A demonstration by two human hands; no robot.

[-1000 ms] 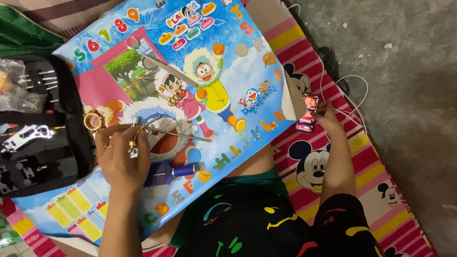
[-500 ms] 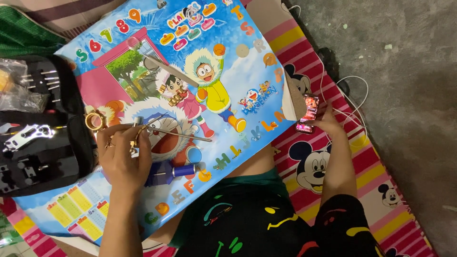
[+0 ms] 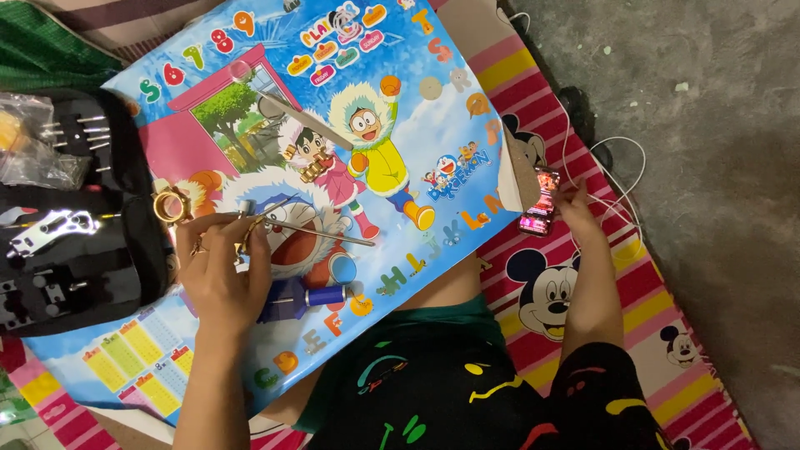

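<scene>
My left hand [image 3: 218,273] pinches one end of a thin metal rod [image 3: 333,234] that lies across a colourful cartoon board [image 3: 433,125]. A gold ring [image 3: 169,206] rests just left of my fingers. Below the hand lies a blue cylindrical tool [image 3: 321,296]. My right hand [image 3: 581,215] reaches to the board's right edge and grips the side of a small phone [image 3: 540,202] with a lit screen, which leans against that edge.
An open black tool case [image 3: 79,250] with metal parts sits at the left, a clear plastic bag [image 3: 25,146] on top. A small gold piece [image 3: 312,171] and a metal bar [image 3: 302,122] lie on the board. A white cable [image 3: 618,162] loops over the striped cartoon mat [image 3: 650,333].
Almost nothing differs. My right hand has shifted slightly on the phone; my left hand stays on the rod.
</scene>
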